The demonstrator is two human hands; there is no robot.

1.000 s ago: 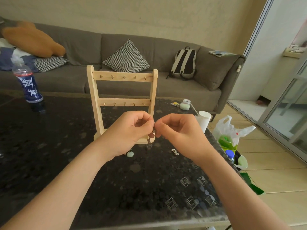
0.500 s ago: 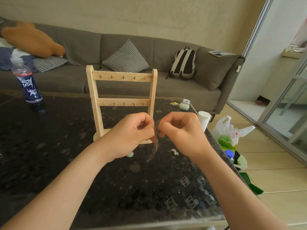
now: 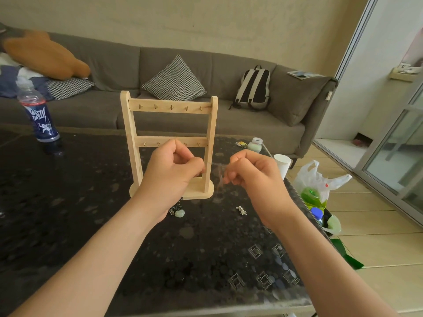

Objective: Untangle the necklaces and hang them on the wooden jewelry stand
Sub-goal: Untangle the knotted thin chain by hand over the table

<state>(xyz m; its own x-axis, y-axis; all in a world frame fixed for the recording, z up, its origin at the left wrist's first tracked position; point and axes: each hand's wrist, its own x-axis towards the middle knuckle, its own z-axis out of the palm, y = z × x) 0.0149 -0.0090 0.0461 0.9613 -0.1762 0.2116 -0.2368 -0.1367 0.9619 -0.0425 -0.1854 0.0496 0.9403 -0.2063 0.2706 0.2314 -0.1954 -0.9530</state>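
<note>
A thin necklace (image 3: 218,172) runs nine-to-three between left hand (image 3: 170,177) and right hand (image 3: 254,177), each grip pinched on it, above the worktop (image 3: 68,202). The stand (image 3: 128,124) has its lower hooks (image 3: 198,144) at twelve, nearer the left hand.

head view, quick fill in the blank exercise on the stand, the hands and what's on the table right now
1. The wooden jewelry stand has ___ bars with hooks.
2. The thin chain is pinched by ___ hands: the left hand and the right hand.
3. A pale green pendant lies on the table near the ___ wrist.
4. The bottle on the table has a ___ label.

Missing words: two; both; left; blue
</note>
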